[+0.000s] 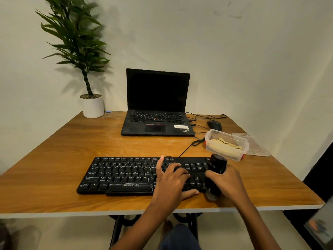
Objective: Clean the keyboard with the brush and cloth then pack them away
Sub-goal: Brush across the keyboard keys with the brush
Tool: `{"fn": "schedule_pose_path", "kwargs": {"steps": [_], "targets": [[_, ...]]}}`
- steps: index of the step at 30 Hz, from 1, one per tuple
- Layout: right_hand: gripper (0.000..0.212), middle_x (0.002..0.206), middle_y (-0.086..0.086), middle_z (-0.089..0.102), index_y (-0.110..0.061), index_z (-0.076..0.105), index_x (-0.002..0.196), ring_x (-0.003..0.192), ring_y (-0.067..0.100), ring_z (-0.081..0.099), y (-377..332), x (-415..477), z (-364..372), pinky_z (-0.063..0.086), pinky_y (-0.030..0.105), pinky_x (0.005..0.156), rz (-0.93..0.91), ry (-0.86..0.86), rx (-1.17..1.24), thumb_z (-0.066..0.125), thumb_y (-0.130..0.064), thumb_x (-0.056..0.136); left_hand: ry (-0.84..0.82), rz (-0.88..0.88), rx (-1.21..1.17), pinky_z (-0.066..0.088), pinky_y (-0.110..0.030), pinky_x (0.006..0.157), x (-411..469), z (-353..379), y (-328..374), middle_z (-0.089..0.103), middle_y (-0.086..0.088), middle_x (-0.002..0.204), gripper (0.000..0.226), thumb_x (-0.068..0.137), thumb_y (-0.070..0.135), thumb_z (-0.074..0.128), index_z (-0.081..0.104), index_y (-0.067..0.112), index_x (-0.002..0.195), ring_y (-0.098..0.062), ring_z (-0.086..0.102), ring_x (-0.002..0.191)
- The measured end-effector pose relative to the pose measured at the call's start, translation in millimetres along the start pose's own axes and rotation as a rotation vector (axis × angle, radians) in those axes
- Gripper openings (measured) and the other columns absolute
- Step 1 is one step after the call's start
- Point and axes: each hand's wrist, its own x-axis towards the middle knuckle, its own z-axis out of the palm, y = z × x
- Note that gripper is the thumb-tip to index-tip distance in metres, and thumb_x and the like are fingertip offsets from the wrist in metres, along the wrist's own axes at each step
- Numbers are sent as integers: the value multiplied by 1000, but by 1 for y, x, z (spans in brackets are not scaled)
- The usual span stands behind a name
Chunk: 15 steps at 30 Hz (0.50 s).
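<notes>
Black keyboard [119, 175] lies long-ways, left to right, near the front of the tabletop [54, 159], with the left hand [171, 179] spread flat on its keys; press down there so it cannot slide. At its right end the right hand [227, 181] grips the brush [218, 165], handle up, bristles down; short, light sweeps should work best.

The right hand [227, 180] grips the stubby black cylindrical brush [219, 164] at the right end of the black plastic keyboard [124, 175], which lies on the brown wooden table [54, 159]. Just left of the grip, the left hand [171, 180] rests on the keys. Just behind the grip stands the clear plastic tub [209, 147] with the folded beige cloth [226, 143] in it. The flat clear plastic lid [254, 144] lies to the right of the tub. Farther behind the grip is the black computer mouse [214, 125]. The open black laptop [156, 112] is behind and to the left, and the white potted plant [92, 107] is farthest left.
</notes>
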Motion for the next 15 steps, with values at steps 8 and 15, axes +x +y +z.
{"fn": "schedule_pose_path", "kwargs": {"steps": [8,15], "targets": [[17,71,-4,61,-25,55,72,72,14,60,4,-4,9,50,34,66,-21,129,98,70,-21,78,3,0,-9,7,-51,111,0,0,-1,67,20,87,57,74,73,40,74,29,84,-8,61,100],[23,72,-8,58,-28,51,70,68,5,55,3,-2,6,49,29,64,-69,173,142,71,-20,79,-3,0,-8,8,-51,110,0,0,-1,67,19,87,57,75,74,39,74,29,84,-8,61,100]]}}
